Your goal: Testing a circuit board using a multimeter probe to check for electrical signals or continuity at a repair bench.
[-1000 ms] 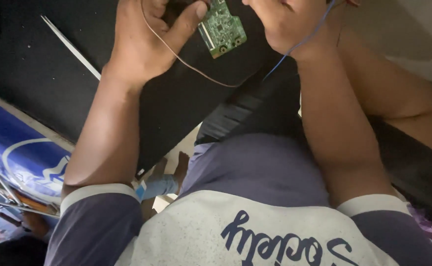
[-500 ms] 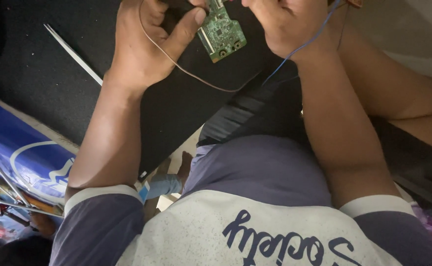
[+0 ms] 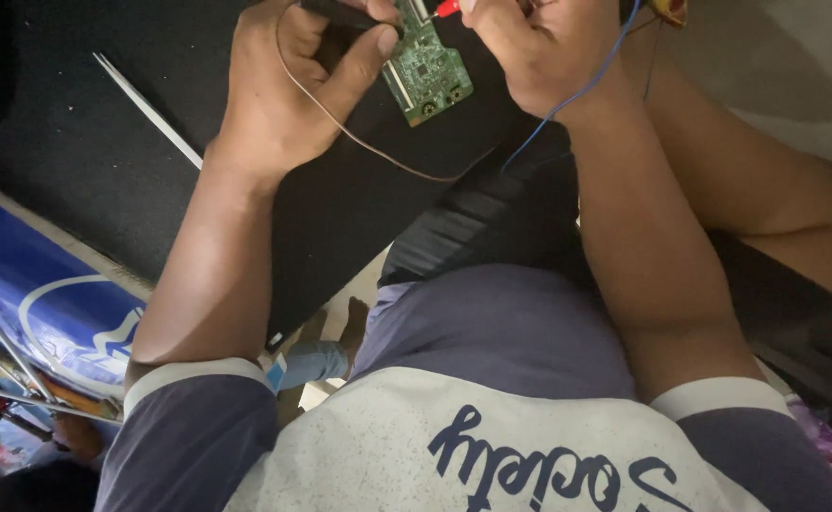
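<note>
The left hand (image 3: 293, 90) grips a thin, stiff, fragile-looking green circuit board (image 3: 427, 71), best held by its edges, while the right hand (image 3: 539, 47) pinches a red-tipped probe (image 3: 444, 9).

The light is dim and soft; the right wall (image 3: 795, 66) is brighter, the dark mat (image 3: 74, 161) almost without detail.

We record a black panel (image 3: 103, 180) as the carrying surface, flat and matte, filling the upper left of the head view and running down to a pale edge strip (image 3: 65, 245). Lying directly on it: a thin white strip (image 3: 147, 109), set diagonally, and a green board (image 3: 427, 72) near the top. A thin brown wire (image 3: 378, 152) curves across the panel beside the board.
</note>
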